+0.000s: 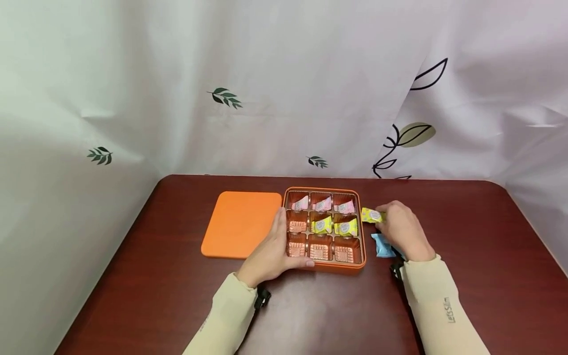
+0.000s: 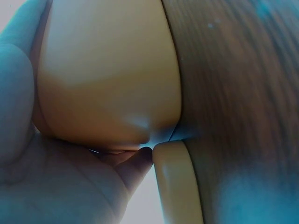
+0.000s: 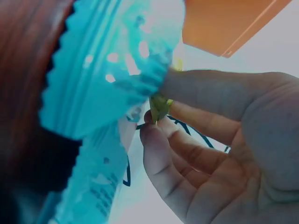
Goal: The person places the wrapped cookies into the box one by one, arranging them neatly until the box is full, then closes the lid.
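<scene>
An orange box with a copper-coloured divided tray sits mid-table. Three pink-wrapped candies fill its back row. Two yellow-wrapped candies lie in the middle and right cells of the centre row; the front row holds none. My left hand rests against the box's left side with fingers extended, its thumb along the front rim. Just right of the box, my right hand pinches another yellow-wrapped candy by its wrapper end, a bit of which shows between thumb and fingertips in the right wrist view.
Blue-wrapped candies lie on the table below my right hand, large and close in the right wrist view. Left of the box lies a flat orange lid. A pale patterned curtain hangs behind the dark red table.
</scene>
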Tool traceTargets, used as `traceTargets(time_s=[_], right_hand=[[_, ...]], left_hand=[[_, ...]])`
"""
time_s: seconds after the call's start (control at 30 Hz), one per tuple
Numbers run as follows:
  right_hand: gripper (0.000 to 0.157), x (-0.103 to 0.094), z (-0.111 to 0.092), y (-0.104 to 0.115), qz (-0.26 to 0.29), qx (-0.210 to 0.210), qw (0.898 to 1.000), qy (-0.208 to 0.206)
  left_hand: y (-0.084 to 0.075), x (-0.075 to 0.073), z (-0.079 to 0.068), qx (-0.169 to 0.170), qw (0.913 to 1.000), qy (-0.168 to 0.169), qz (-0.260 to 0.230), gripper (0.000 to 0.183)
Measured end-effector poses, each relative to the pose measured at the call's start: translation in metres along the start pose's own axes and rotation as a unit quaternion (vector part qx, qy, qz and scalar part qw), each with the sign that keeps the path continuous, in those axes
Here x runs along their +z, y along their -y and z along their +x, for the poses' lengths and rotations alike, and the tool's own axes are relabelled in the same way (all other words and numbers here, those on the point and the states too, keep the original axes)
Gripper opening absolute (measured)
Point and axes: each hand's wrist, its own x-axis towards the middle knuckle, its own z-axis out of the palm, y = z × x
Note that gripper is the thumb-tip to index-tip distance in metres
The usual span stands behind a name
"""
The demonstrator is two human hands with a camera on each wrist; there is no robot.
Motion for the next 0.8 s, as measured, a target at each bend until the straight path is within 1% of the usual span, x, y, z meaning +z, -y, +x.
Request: traceTargets(time_s=[0.1, 0.27, 0.33, 0.57, 0.8], right_hand=[[0.036, -0.004, 0.001, 0.001, 0.005, 0.007, 1.0, -0.013], [0.042, -0.007, 0.0, 0.003, 0.017, 0.004, 0.998, -0.058], [0.044, -0.008, -0.001, 0.004, 0.022, 0.008, 0.997, -0.069], [0.042, -0.01, -0.002, 0.006, 0.033, 0.013, 0.995, -0.095], [0.046, -0.012, -0.006, 0.011, 0.067, 0.007, 0.985, -0.156]], left_hand=[[0.0, -0.001, 0.001, -0.006, 1.0, 0.001, 0.006, 0.137], [0.0, -0.001, 0.001, -0.008, 1.0, 0.004, 0.005, 0.136], [0.0, -0.001, 0.002, -0.006, 1.0, 0.003, 0.004, 0.136], [0.0, 0.0, 0.003, -0.004, 1.0, -0.004, 0.001, 0.137], [0.0, 0.0, 0.003, -0.007, 0.9999, -0.004, 0.007, 0.137]])
